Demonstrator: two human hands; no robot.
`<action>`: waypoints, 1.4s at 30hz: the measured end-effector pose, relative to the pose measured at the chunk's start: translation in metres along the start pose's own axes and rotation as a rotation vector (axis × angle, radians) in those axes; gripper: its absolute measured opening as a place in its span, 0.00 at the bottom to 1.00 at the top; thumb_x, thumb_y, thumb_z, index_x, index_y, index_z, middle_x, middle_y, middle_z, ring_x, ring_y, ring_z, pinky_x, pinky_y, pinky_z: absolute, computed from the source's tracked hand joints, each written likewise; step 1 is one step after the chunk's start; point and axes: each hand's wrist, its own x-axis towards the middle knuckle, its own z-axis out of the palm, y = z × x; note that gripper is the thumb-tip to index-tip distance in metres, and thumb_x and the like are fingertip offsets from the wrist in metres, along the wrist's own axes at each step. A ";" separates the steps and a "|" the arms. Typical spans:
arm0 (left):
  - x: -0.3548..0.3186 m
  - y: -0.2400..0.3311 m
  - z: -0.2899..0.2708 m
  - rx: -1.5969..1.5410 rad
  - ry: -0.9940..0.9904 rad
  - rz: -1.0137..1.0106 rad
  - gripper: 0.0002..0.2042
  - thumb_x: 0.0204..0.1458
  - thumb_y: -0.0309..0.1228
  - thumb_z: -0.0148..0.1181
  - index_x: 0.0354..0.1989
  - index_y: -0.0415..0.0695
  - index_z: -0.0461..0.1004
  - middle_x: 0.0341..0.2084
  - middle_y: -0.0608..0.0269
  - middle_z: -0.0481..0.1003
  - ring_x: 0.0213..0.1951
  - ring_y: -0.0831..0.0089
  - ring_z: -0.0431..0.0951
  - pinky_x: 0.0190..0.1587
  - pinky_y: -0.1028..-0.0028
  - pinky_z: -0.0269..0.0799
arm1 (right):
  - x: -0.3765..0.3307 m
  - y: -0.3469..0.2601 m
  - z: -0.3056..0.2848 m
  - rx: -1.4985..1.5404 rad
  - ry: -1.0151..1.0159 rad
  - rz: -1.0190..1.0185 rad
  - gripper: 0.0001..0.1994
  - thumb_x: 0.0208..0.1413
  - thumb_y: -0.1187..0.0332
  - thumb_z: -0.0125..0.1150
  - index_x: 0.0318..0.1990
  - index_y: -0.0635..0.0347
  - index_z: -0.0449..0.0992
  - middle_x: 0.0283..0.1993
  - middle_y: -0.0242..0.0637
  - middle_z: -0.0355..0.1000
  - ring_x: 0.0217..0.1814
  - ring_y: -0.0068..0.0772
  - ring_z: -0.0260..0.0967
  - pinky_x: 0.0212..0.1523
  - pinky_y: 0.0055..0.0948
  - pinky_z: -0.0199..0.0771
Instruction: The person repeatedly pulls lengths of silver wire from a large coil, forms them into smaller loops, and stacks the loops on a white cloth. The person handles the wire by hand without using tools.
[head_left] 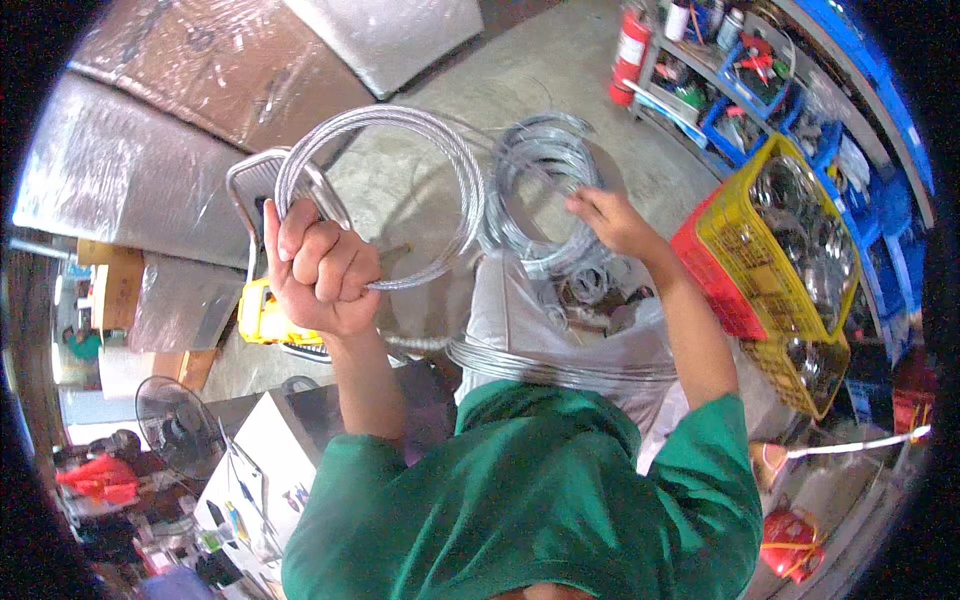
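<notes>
My left hand (322, 268) is wrapped round one side of a coil of silvery wire rope (470, 195), holding the loop up in front of me. From the top of that coil a blurred strand runs right toward my right hand (622, 222), whose thumb and fingers pinch the wire rope's free length. Below and behind the right hand is a stack of loose grey wire coils (515, 215). Across my lap lies another bundle of wire loops (560, 370). Small rings and scraps of wire (592, 285) sit just past it, partly hidden.
Yellow crates (725, 240) of shiny metal pieces stand on the right beside a shelf with blue bins (740, 135). A fire extinguisher (630, 55) is at the far right. Wrapped boxes (150, 150) line the left, with a metal-framed stool (240, 195) and a fan (175, 425) nearer.
</notes>
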 end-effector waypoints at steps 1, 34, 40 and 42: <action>0.000 0.006 0.002 0.017 -0.010 0.022 0.21 0.70 0.48 0.29 0.27 0.50 0.58 0.09 0.80 0.50 0.07 0.89 0.45 0.09 0.82 0.36 | -0.015 0.008 0.002 0.002 -0.018 0.070 0.16 0.67 0.59 0.52 0.43 0.67 0.74 0.33 0.41 0.74 0.37 0.29 0.69 0.42 0.32 0.69; -0.019 -0.091 -0.107 0.421 0.639 -0.049 0.22 0.66 0.51 0.44 0.21 0.55 0.57 0.11 0.78 0.48 0.12 0.82 0.42 0.17 0.74 0.39 | -0.086 -0.083 0.034 1.121 -0.118 0.625 0.21 0.67 0.68 0.51 0.65 0.56 0.62 0.30 0.29 0.66 0.33 0.23 0.71 0.25 0.22 0.70; 0.010 -0.001 -0.096 0.283 0.364 0.134 0.19 0.69 0.46 0.39 0.23 0.54 0.59 0.11 0.80 0.47 0.11 0.85 0.41 0.15 0.77 0.37 | -0.157 -0.038 0.000 0.004 0.280 0.470 0.15 0.65 0.60 0.55 0.50 0.62 0.77 0.30 0.41 0.72 0.39 0.36 0.72 0.43 0.33 0.71; 0.011 0.002 -0.087 0.314 0.290 -0.018 0.20 0.69 0.46 0.39 0.23 0.54 0.59 0.11 0.79 0.46 0.12 0.83 0.40 0.16 0.76 0.37 | -0.171 -0.026 -0.007 -0.170 0.399 0.400 0.15 0.65 0.59 0.56 0.45 0.62 0.79 0.33 0.48 0.75 0.42 0.44 0.74 0.47 0.36 0.71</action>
